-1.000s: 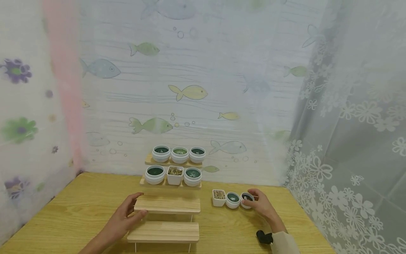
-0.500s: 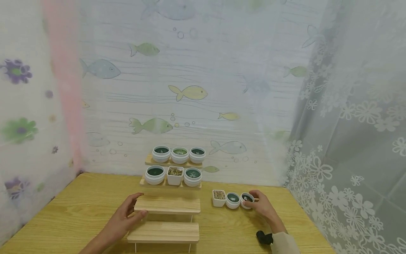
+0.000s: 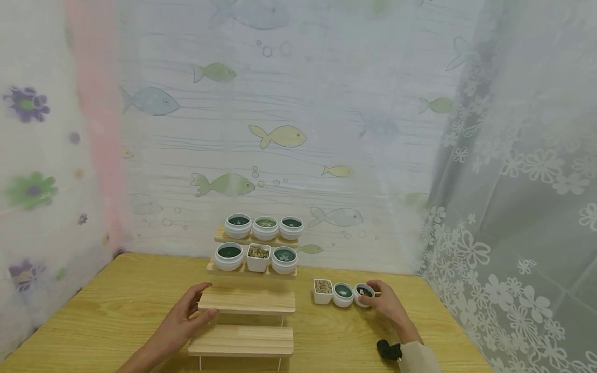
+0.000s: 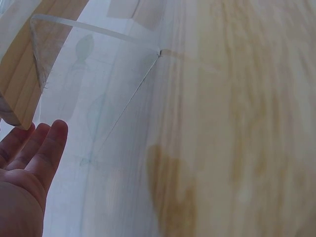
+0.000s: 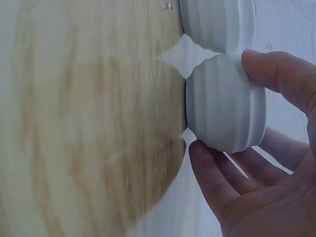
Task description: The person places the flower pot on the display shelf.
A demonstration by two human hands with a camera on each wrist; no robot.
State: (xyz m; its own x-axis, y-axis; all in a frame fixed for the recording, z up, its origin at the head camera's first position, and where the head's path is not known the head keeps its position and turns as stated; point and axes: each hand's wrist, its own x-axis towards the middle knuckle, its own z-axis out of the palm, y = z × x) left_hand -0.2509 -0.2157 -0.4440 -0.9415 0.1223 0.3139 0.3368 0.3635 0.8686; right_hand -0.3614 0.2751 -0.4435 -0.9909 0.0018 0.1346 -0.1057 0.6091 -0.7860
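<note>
Head view shows the right hand [image 3: 386,301] with thumb and fingers partly spread, holding a white round ribbed bowl with dark contents [image 5: 222,103]. It stands upright on the yellow wood-grain table [image 3: 112,303], right of the stepped pale-wood stand [image 3: 242,339]. Between bowl and stand, in one row, are a second white round bowl with green contents [image 3: 343,303], just beside the first, and a white square cup of beige granules [image 3: 322,299].

The left hand [image 3: 179,318], fingers nearly straight and thumb apart, touches the left end of the stand's third step. The two upper steps carry five white round bowls and one white square cup. A black object [image 3: 388,350] sits by the beige sleeve [image 3: 418,357]. Behind hangs a pale fish-printed sheet [image 3: 289,98]; on the right, a grey-white flowered one [image 3: 536,217].
</note>
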